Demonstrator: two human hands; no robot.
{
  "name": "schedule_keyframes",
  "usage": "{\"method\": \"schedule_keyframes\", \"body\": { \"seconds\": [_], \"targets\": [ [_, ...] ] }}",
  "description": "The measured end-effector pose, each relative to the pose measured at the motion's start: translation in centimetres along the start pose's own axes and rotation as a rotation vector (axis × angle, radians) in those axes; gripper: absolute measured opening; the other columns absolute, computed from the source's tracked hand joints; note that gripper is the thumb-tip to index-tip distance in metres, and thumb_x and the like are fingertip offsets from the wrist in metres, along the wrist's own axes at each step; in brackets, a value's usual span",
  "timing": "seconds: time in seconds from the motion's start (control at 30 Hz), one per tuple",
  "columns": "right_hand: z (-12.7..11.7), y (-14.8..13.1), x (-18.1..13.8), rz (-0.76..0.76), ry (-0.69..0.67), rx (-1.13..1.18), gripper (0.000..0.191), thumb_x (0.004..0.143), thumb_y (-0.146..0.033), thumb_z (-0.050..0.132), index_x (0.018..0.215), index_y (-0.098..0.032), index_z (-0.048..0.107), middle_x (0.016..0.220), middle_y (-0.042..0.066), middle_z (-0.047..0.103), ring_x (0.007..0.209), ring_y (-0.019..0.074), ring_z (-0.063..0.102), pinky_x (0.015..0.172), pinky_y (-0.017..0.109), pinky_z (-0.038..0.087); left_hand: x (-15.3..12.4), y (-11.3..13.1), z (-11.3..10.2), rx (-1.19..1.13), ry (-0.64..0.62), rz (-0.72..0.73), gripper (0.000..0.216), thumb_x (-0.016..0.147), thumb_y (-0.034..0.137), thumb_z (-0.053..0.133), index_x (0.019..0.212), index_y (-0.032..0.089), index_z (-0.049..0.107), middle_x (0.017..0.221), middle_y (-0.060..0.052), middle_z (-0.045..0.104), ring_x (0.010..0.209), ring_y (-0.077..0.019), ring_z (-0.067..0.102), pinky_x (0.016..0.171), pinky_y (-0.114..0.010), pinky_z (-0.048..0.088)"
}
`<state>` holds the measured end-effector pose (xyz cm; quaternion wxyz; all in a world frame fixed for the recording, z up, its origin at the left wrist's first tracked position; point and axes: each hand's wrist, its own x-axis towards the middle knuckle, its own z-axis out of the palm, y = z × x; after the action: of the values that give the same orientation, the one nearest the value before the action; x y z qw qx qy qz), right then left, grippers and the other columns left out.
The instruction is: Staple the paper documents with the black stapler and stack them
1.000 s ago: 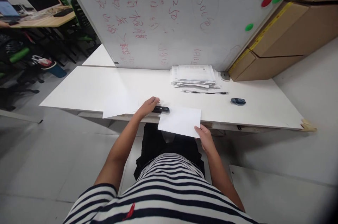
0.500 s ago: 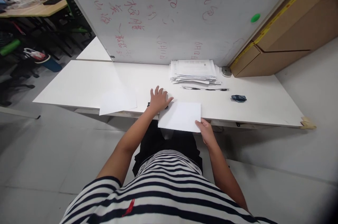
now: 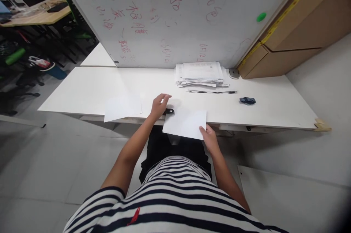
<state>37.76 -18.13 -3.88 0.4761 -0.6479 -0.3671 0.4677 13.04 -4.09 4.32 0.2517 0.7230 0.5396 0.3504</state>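
Right hand [image 3: 208,138] pinches the near right corner of a blank white paper sheet [image 3: 186,125]: thumb on top, other fingers underneath, mostly hidden. Sheet is smooth, matte, rectangular, lies flat with its near part overhanging the front edge of the white table [image 3: 274,112]. Single or several layers, can't tell.

Left hand [image 3: 159,106] is at the rear part of a black stapler [image 3: 170,111]. Fingers loosely bent and pointing away from the body, thumb alongside; can't tell if the fingertips meet or how hard the hand bears on it. Stapler is slim, rounded at the nose, hard plastic look, nose at the sheet's far left corner. Whether paper sits in its mouth, can't tell.

Left of that: more blank paper [image 3: 122,108], flat, also past the table edge.

Far side of table: uneven stack of printed pages [image 3: 201,74] with ragged edges, against the glossy whiteboard [image 3: 153,42] with red handwriting. In front of the stack, a thin dark-and-clear strip [image 3: 212,91]. To the right, a small dark blue object [image 3: 247,100], too small to identify. Brown corrugated-type cartons [image 3: 307,24] stacked beside the board, yellow tape [image 3: 290,10] along it.
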Motion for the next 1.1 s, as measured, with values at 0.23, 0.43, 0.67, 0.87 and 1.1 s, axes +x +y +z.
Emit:
{"method": "schedule_keyframes", "body": {
  "seconds": [0.23, 0.43, 0.67, 0.87, 1.1],
  "targets": [
    [-0.1, 0.0, -0.5, -0.008, -0.048, 0.052, 0.049, 0.075, -0.057, 0.065, 0.103, -0.017, 0.068, 0.100, 0.008, 0.073, 0.089, 0.0240, 0.065, 0.081, 0.038, 0.049, -2.9, -2.7, -1.6, 0.305, -0.268, 0.111, 0.034, 0.078, 0.047, 0.066, 0.103, 0.023, 0.061, 0.108, -0.007, 0.063, 0.107, -0.0279, 0.053, 0.092, -0.040, 0.039],
    [-1.4, -1.6, -1.2, 0.008, 0.061, 0.275, 0.046, 0.071, -0.051, 0.073, 0.104, -0.019, 0.069, 0.103, 0.007, 0.073, 0.089, 0.0232, 0.067, 0.082, 0.038, 0.052, -2.9, -3.9, -0.5, 0.363, -0.190, 0.031, 0.031, 0.082, 0.051, 0.060, 0.093, 0.022, 0.058, 0.095, -0.007, 0.059, 0.090, -0.0245, 0.053, 0.076, -0.035, 0.040],
    [-4.8, -2.8, -1.5, -0.054, 0.164, 0.277, 0.047, 0.072, -0.051, 0.073, 0.106, -0.019, 0.068, 0.102, 0.007, 0.073, 0.092, 0.0247, 0.067, 0.079, 0.037, 0.053, -2.8, -4.0, -0.2, 0.405, -0.160, 0.026, 0.030, 0.083, 0.050, 0.060, 0.093, 0.022, 0.057, 0.093, -0.007, 0.058, 0.090, -0.0252, 0.052, 0.073, -0.035, 0.039],
    [-4.9, -2.0, -1.4, -0.076, 0.220, 0.220, 0.043, 0.072, -0.050, 0.073, 0.101, -0.018, 0.070, 0.099, 0.007, 0.073, 0.088, 0.0233, 0.066, 0.081, 0.038, 0.052, -2.7, -4.3, 0.0, 0.405, -0.149, 0.027, 0.031, 0.082, 0.051, 0.061, 0.095, 0.023, 0.058, 0.094, -0.007, 0.058, 0.091, -0.0255, 0.052, 0.072, -0.035, 0.039],
    [-5.0, -1.6, -1.3, -0.088, 0.259, 0.125, 0.038, 0.074, -0.049, 0.072, 0.095, -0.017, 0.071, 0.095, 0.005, 0.073, 0.087, 0.0221, 0.065, 0.083, 0.037, 0.050, -2.7, -4.5, 0.1, 0.421, -0.134, 0.042, 0.032, 0.083, 0.053, 0.060, 0.093, 0.023, 0.058, 0.093, -0.008, 0.059, 0.090, -0.0257, 0.053, 0.072, -0.035, 0.039]
  ]
}}
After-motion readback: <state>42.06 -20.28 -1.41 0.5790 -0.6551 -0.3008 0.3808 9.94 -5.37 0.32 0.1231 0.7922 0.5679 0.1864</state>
